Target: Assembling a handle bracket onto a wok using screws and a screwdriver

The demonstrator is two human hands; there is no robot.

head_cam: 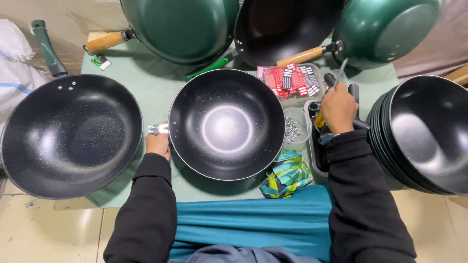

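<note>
The person sits at a green-topped table (146, 83) with a black wok (226, 124) set directly in front of them, hollow side up. This wok has no handle on it; only a small metal bracket (158, 128) sticks out from its left rim. The left hand (158, 143) is curled at that rim, thumb and fingers pinching the wok just below the bracket and steadying it.

The right hand (338, 108) is off to the right, closed round a tool with a yellow grip (319, 120), down among dark handles standing in a grey tray (314, 160). I cannot tell exactly how the fingers sit on it. Just left of the tray is a small clear cup of screws (293, 127), and behind that a box of red and white tags (291, 80).

By my reckoning the work on this wok is barely begun: bracket bare, handle not yet fitted, no screw in place. To the left lies a black wok with a dark green handle (48, 48) already on, and three more handled woks lean at the back, two with wooden handles (300, 56). On the right a stack of black woks (424, 131) shows no handles, so plenty seems left.
</note>
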